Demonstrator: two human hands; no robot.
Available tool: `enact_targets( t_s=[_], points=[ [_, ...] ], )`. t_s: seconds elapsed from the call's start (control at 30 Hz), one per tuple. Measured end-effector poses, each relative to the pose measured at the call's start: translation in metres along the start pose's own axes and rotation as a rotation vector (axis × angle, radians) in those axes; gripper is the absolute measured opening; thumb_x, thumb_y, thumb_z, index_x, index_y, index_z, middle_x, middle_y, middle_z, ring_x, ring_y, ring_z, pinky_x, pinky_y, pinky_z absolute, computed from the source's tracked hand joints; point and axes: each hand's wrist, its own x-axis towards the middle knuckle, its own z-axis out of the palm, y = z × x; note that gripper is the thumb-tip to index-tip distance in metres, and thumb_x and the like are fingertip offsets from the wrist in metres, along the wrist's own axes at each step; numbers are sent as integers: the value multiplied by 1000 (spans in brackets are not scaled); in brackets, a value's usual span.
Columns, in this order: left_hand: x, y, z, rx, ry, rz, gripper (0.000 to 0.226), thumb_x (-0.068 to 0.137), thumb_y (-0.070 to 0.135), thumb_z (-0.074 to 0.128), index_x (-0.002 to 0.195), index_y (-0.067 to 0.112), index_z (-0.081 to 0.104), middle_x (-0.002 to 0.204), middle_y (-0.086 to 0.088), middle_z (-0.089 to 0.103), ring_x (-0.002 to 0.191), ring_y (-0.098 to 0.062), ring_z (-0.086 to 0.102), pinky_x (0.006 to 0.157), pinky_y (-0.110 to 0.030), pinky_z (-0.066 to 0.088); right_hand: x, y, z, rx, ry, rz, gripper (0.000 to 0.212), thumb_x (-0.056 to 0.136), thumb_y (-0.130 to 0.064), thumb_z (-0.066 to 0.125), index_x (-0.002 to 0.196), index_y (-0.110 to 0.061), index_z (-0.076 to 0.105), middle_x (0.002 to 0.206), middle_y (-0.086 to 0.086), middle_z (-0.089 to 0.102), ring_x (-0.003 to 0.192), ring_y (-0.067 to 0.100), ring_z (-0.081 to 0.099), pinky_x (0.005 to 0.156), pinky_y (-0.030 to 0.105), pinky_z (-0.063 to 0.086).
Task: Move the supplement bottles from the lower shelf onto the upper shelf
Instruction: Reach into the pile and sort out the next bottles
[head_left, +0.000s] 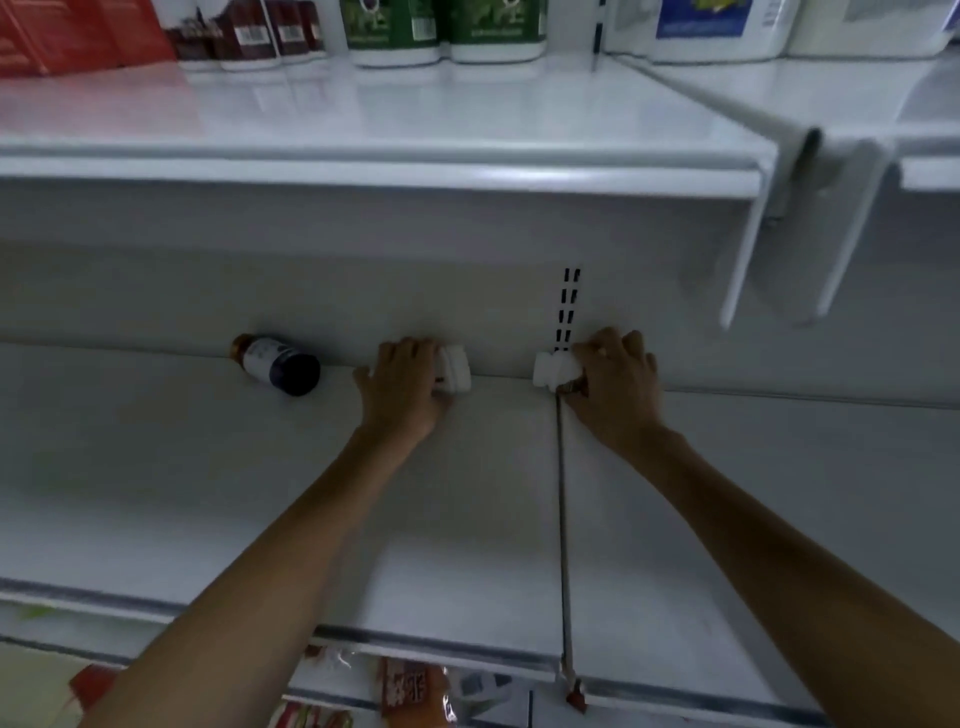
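Now, left hand (402, 387) gripping bottle (456, 370), right hand (615, 384) likewise

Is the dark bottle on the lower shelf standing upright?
No, the dark bottle lies on its side at the back of the lower shelf.

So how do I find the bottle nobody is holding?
Look at the lower shelf, the white one both arms reach across. At its back, left of the left hand, the dark bottle lies on its side. Only it is dark with a gold cap; the left hand grips one white bottle and the right hand another white bottle.
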Motion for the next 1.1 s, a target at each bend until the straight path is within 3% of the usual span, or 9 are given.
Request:
enact_targets(
  t_s=[0.07, 0.2, 0.3, 0.43, 0.5, 0.6, 0.73, 0.9, 1.1],
  points=[
    [-3, 4, -8, -41, -94, -8, 53, 82, 42, 64, 126, 18, 46, 130, -6, 51, 122, -28, 42, 92, -40, 39, -1, -5, -5, -4, -35, -3, 40, 85, -29, 63, 121, -12, 56, 126, 10, 44, 114, 30, 36, 86, 35, 31],
    [-43, 17, -23, -466, -215, -83, 53, 87, 49, 56, 129, 20, 43, 133, -1, 55, 119, -25, 53, 91, -29, 42, -15, -18, -13, 221, -112, 38, 49, 79, -33, 70, 122, -14, 54, 120, 9, 51, 112, 29, 44, 86, 35, 36],
    [-75, 17, -38, -760, -223, -196, 44, 93, 44, 49, 128, 18, 45, 128, -8, 56, 113, -27, 56, 81, -26, 39, -43, -27, -23, 531, -156, 156, 47, 77, -28, 74, 112, -10, 49, 101, 8, 57, 88, 23, 55, 65, 27, 40],
    [-112, 28, -93, -1226, -266, -468, 24, 97, 37, 40, 93, 19, 55, 95, -9, 61, 80, -22, 59, 72, -32, 47, -85, -43, -63, 823, -200, 200, 59, 79, -23, 75, 127, -15, 42, 88, -5, 53, 65, 1, 50, 46, 8, 40],
    [-138, 34, -121, -1391, -319, -522, 17, 95, 35, 45, 91, 22, 54, 85, -5, 58, 76, -20, 58, 68, -31, 46, -107, -52, -89, 891, -193, 174, 64, 82, -19, 71, 135, -22, 36, 82, -14, 50, 57, -7, 50, 46, 2, 38],
    [-186, 37, -149, -1373, -311, -428, 29, 84, 25, 65, 109, 18, 52, 92, -5, 62, 81, -20, 61, 65, -31, 50, -143, -68, -129, 935, -182, 124, 62, 83, -20, 67, 135, -34, 36, 84, -14, 54, 59, -8, 56, 54, 4, 43],
    [-240, 50, -191, -1392, -284, -408, 35, 76, 12, 74, 106, 15, 56, 94, -7, 66, 82, -20, 64, 75, -38, 54, -188, -80, -172, 1138, -203, 116, 44, 86, -16, 64, 124, -30, 46, 90, -10, 56, 76, 8, 59, 75, 36, 55],
    [-273, 84, -238, -1402, -219, -322, 34, 75, 11, 75, 102, 17, 56, 96, -6, 66, 86, -22, 65, 84, -46, 54, -226, -73, -224, 1251, -198, 106, 44, 86, -10, 61, 125, -24, 45, 102, 0, 53, 83, 12, 55, 60, 22, 50],
    [-279, 157, -269, -1460, -281, -173, 31, 77, 15, 74, 100, 21, 54, 89, 1, 61, 80, -14, 59, 70, -34, 53, -256, -16, -291, 1205, -86, 114, 45, 92, -12, 51, 125, -40, 41, 105, -16, 51, 83, 0, 54, 78, 23, 48]
  ],
)
